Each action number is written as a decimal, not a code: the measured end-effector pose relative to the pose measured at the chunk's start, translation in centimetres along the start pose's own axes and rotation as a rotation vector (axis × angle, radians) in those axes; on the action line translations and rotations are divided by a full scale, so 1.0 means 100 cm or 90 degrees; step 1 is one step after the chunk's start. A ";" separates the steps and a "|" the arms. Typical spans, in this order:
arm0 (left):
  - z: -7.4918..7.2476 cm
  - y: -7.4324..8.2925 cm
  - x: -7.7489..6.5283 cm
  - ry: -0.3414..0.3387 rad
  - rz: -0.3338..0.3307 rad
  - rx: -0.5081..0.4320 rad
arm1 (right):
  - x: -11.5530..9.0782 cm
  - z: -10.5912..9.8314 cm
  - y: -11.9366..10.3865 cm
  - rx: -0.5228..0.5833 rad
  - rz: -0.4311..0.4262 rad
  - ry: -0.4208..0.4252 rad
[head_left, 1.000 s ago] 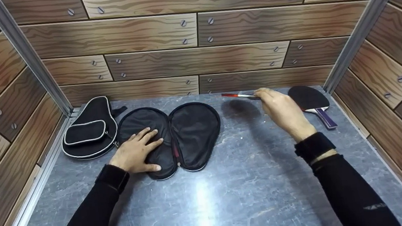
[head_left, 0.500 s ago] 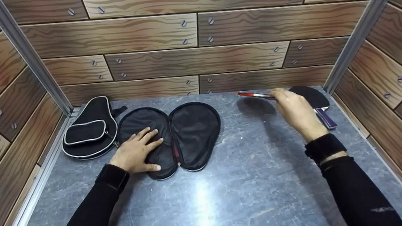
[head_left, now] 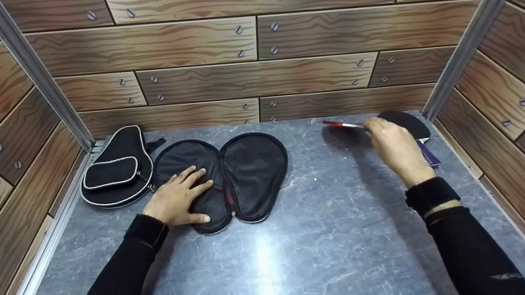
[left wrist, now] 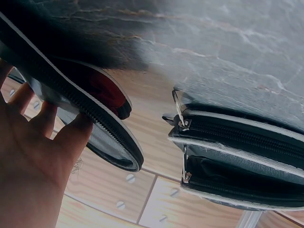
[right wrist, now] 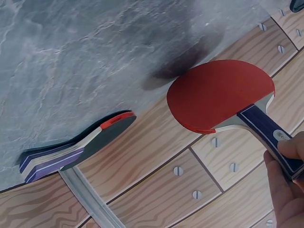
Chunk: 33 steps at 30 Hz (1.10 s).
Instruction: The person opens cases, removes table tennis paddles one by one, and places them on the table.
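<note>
My left hand (head_left: 178,199) lies spread over the left half of an unzipped black paddle case (head_left: 258,177), opened out flat like a book. In the left wrist view its fingers (left wrist: 73,137) rest along the zipped edge. My right hand (head_left: 395,147) grips a table tennis paddle (right wrist: 221,95) by its dark blue handle, thumb on top. The red face shows in the right wrist view; from the head view the blade is nearly edge-on, raised over the table with its shadow below.
A second table tennis paddle (head_left: 405,124), black side up with a purple handle, lies at the back right, partly behind my right hand. At the left lies another black case (head_left: 115,173) with white piping. Wood-patterned walls (head_left: 256,80) surround the grey table (head_left: 330,247).
The right hand has moved to the right with the paddle, coming in front of the paddle on the table. My left hand and both cases have stayed in place.
</note>
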<state>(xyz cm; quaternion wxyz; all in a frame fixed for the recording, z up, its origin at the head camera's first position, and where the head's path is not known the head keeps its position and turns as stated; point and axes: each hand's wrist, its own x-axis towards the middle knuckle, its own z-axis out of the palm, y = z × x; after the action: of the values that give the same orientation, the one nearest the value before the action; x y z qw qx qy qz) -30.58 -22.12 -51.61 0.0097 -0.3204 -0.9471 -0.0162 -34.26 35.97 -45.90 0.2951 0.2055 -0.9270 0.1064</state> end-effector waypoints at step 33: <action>0.002 -0.001 0.000 0.009 0.004 0.016 | -0.039 0.035 -0.007 -0.089 0.021 -0.189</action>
<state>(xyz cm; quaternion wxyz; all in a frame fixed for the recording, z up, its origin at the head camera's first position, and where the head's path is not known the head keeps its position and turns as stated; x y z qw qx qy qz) -30.64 -22.17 -51.86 0.0205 -0.3231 -0.9461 -0.0061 -32.80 35.46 -50.95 0.1671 0.1826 -0.9688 0.0149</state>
